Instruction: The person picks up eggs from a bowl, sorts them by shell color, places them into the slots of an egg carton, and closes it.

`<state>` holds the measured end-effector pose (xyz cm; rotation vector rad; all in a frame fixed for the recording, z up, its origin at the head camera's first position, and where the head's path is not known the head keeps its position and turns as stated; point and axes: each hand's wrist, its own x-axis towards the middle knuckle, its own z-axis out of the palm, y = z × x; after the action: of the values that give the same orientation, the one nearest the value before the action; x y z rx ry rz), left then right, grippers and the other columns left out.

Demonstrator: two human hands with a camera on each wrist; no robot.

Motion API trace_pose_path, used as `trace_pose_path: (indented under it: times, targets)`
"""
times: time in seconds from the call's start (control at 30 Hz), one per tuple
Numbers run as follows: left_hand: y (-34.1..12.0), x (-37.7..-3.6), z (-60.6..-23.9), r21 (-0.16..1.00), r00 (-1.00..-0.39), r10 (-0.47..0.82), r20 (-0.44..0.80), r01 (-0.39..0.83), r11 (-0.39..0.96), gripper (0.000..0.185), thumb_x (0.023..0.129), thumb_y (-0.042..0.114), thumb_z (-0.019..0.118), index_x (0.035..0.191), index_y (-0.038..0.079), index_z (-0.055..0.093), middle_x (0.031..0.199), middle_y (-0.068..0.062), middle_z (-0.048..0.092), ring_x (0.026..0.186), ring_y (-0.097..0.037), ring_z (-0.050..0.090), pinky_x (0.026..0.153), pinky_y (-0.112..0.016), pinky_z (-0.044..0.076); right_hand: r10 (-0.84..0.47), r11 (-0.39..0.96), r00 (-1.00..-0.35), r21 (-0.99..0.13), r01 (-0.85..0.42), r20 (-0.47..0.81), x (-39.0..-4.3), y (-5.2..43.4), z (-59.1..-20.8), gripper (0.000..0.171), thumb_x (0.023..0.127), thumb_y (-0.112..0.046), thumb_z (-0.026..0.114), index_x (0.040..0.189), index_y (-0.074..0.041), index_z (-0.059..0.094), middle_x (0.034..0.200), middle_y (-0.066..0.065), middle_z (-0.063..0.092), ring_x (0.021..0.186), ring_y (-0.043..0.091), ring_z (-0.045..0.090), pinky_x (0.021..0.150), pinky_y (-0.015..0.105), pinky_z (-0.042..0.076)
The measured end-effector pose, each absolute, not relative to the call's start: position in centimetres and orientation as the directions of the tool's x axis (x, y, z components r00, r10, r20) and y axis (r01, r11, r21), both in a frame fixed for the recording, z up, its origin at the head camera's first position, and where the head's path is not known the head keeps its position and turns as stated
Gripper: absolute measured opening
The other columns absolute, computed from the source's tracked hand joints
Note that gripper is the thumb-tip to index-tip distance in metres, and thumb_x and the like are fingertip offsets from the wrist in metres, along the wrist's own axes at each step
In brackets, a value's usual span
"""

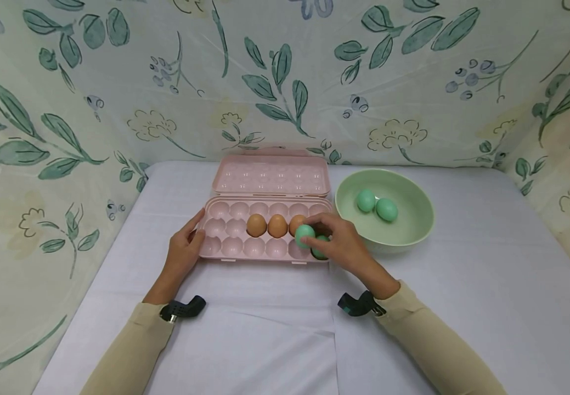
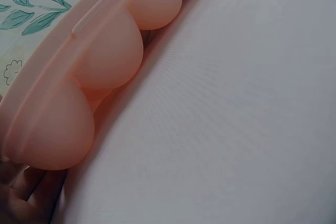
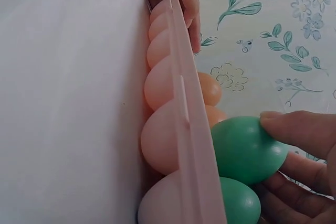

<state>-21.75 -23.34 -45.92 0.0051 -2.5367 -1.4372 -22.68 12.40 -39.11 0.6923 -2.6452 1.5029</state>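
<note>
A pink egg carton (image 1: 232, 247) lies with its lid (image 1: 271, 174) folded back. My left hand (image 1: 183, 245) grips the carton's left end, with its fingers partly under the edge (image 2: 31, 192) in the left wrist view. Between thumb and fingers, my right hand (image 1: 341, 241) pinches a green egg (image 1: 304, 236) over the front row near the right end. Another green egg (image 1: 320, 248) sits in the front right corner cup, partly covered by that hand. Three brown eggs (image 1: 277, 226) stand in the middle row; the right hand hides the cups beyond them.
Right of the carton stands a light green bowl (image 1: 408, 233) with two green eggs (image 1: 376, 206) inside. A white cloth (image 1: 265, 318) covers the table. Floral fabric (image 1: 285, 71) hangs behind it and at the sides.
</note>
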Motion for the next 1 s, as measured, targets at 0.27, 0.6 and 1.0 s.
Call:
trace_pose_path:
  times: [0.27, 0.6, 1.0]
  targets:
    - [-23.34, -21.73, -45.9, 0.847, -0.976, -0.113, 0.189, 0.104, 0.521, 0.05, 0.099, 0.021, 0.045, 0.148, 0.028, 0.039, 0.151, 0.001, 0.039, 0.112, -0.018, 0.054, 0.085, -0.007, 0.039, -0.37, 0.532, -0.895, -0.732, -0.425, 0.251, -22.61, 12.17, -39.33, 0.034, 0.079, -0.023, 0.08, 0.109, -0.011, 0.07, 0.1, 0.001, 0.069, 0.09, 0.017, 0.064, 0.08, 0.038, 0.053]
    - [-23.28, -21.77, -45.82, 0.851, -0.975, -0.114, 0.191, 0.106, 0.515, 0.05, 0.099, 0.019, 0.045, 0.148, 0.027, 0.039, 0.151, 0.001, 0.039, 0.11, -0.018, 0.055, 0.084, -0.006, 0.039, -0.403, 0.547, -0.867, -0.682, -0.485, 0.293, -22.5, 12.02, -39.63, 0.034, 0.078, -0.021, 0.081, 0.107, -0.009, 0.07, 0.099, 0.0, 0.068, 0.089, 0.02, 0.063, 0.08, 0.037, 0.052]
    - [-23.26, -21.71, -45.86, 0.851, -0.976, -0.119, 0.185, 0.098, 0.517, 0.05, 0.099, 0.019, 0.045, 0.148, 0.028, 0.039, 0.151, 0.0, 0.039, 0.102, -0.016, 0.052, 0.081, -0.006, 0.04, -0.446, 0.545, -0.831, -0.635, -0.547, 0.333, -22.27, 11.76, -40.14, 0.032, 0.078, -0.015, 0.081, 0.107, -0.007, 0.07, 0.099, 0.004, 0.064, 0.088, 0.021, 0.061, 0.08, 0.038, 0.051]
